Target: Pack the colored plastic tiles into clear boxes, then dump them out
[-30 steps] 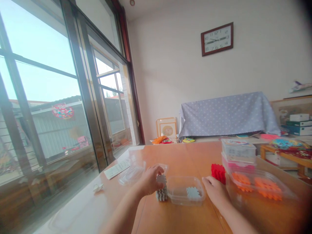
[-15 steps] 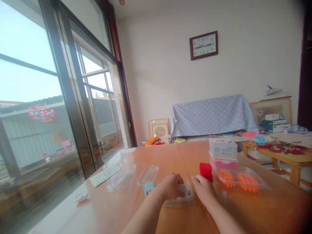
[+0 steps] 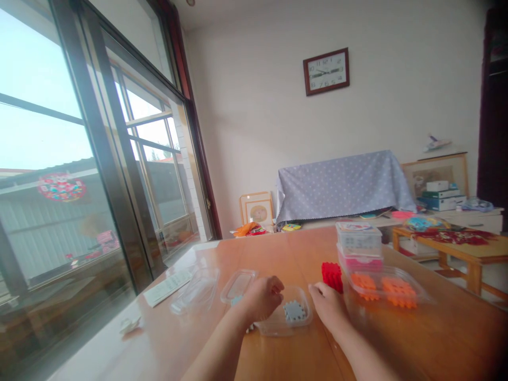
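Observation:
My left hand (image 3: 262, 298) is curled at the left rim of a small clear plastic tub (image 3: 302, 316), fingers bent over a pale blue-grey toothed block I can barely see. Another blue-grey toothed block (image 3: 294, 311) lies flat inside the tub. My right hand (image 3: 326, 308) rests on the wooden table (image 3: 397, 344) against the tub's right side, fingers curled loosely. A red toothed block stack (image 3: 332, 275) stands just beyond my right hand.
A clear tub with orange toothed blocks (image 3: 383, 289) sits right, behind it stacked tubs of pink and grey pieces (image 3: 359, 246). Clear lids (image 3: 238, 284) and a paper slip (image 3: 166, 286) lie left. A big window wall runs along the left; a covered cabinet (image 3: 341, 185) stands behind.
My left hand went from the grey stack left of the tub into the tub, then back to its left rim. The blue block now shows in the tub. The camera panned right.

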